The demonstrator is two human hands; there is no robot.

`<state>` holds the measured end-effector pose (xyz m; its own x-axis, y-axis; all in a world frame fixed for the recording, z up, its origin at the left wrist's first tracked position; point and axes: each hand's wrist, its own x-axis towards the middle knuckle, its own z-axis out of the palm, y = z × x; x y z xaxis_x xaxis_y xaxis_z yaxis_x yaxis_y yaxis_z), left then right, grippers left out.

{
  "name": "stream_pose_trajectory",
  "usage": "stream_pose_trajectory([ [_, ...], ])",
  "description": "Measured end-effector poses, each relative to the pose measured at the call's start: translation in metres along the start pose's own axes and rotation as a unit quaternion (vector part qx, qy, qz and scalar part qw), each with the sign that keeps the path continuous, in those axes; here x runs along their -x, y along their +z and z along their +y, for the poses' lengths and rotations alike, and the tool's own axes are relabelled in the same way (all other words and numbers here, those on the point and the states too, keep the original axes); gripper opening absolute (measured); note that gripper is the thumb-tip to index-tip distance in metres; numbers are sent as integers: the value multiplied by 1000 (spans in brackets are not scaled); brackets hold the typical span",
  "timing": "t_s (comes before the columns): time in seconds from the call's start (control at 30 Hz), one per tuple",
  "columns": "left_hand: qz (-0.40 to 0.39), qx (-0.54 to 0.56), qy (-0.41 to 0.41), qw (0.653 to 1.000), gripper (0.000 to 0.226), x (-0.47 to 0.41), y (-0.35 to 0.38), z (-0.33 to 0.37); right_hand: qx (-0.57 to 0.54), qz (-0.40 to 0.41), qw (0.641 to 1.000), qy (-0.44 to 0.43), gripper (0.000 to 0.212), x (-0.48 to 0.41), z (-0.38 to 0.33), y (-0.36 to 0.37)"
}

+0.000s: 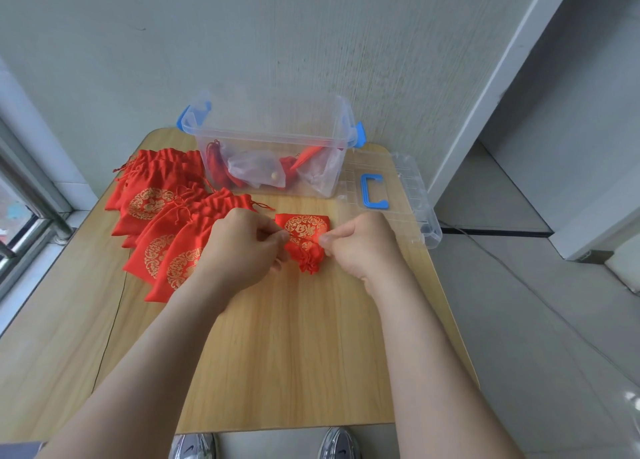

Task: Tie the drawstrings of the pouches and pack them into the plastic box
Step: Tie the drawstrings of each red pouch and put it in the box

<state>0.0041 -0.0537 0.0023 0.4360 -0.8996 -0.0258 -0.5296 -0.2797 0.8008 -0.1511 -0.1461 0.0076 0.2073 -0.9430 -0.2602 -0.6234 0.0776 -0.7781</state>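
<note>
Standing closest to the camera are two grey shoes (194, 448), just under the near edge of the wooden bench (277, 337). Two bare arms reach out over the wood.

Past the middle of the bench lies one red pouch (306, 230) with a gold pattern. Its bunched neck points back toward the person. The left hand (246, 240) pinches the pouch at one side of the neck with curled fingers. The right hand (360, 243) pinches the other side the same way. The strings are too thin to see well, but I think the hands are pulling them tight to make a knot.

Just left of the hands is a pile of pouches (162, 216), waiting for their turn. Behind all of this stands the clear plastic box (270, 136), open, up against the wall, with a few red things and clear bags inside. Its lid (412, 195) with a blue handle (373, 191) lies to the right and seems to stick out past the bench edge.

What could go wrong? A thin string could slip out of a pinch, and then the knot would be loose. A hard pull could drag the pouch across the smooth wood. The left arm is very close to the pile and could knock it. A bump from the right arm could tip the lid off the bench.
</note>
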Motion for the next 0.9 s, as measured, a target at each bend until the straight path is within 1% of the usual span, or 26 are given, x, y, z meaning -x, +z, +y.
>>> stream_pose_trajectory([
  [0.07, 9, -11, -29, 999, 21, 2, 0, 1, 66, 23, 998, 4, 12, 2, 0, -1],
  [0.17, 10, -34, -73, 997, 21, 2, -3, 1, 132, 32, 991, 14, 8, 7, -2, -5],
  [0.23, 4, -46, -100, 994, 26, 1, -5, 1, 168, 31, 985, 27, 32, 9, -2, -6],
  [0.27, -1, -48, -112, 993, 28, 1, -6, 2, 183, 28, 982, 29, 37, 10, 0, -6],
  [0.3, -7, -50, -120, 991, 28, 1, -7, 3, 199, 28, 979, 27, 36, 11, -1, -6],
  [0.37, -12, -62, -133, 989, 25, 2, -8, 2, 219, 20, 975, 29, 27, 12, -1, -5],
  [0.43, 11, -88, -132, 987, 23, 2, -6, 0, 236, 12, 971, 25, 20, 13, -2, -3],
  [0.5, 59, -128, -118, 983, 26, 2, -2, -3, 249, 9, 968, 20, 18, 15, -4, -2],
  [0.57, 91, -171, -90, 977, 25, 3, 3, -4, 260, 7, 966, 12, 26, 16, -5, -1],
  [0.7, 119, -229, 2, 966, 16, 1, 10, -6, 284, -6, 959, -1, 26, 15, -4, 0],
  [0.77, 116, -234, 65, 963, 17, -1, 12, -9, 290, -14, 957, -8, 31, 14, -2, 3],
  [0.83, 82, -252, 116, 957, 22, 0, 14, -9, 287, -21, 958, -17, 34, 13, 0, 5],
  [0.9, 31, -261, 125, 957, 22, 2, 17, -6, 275, -23, 961, -28, 34, 12, 1, 6],
])
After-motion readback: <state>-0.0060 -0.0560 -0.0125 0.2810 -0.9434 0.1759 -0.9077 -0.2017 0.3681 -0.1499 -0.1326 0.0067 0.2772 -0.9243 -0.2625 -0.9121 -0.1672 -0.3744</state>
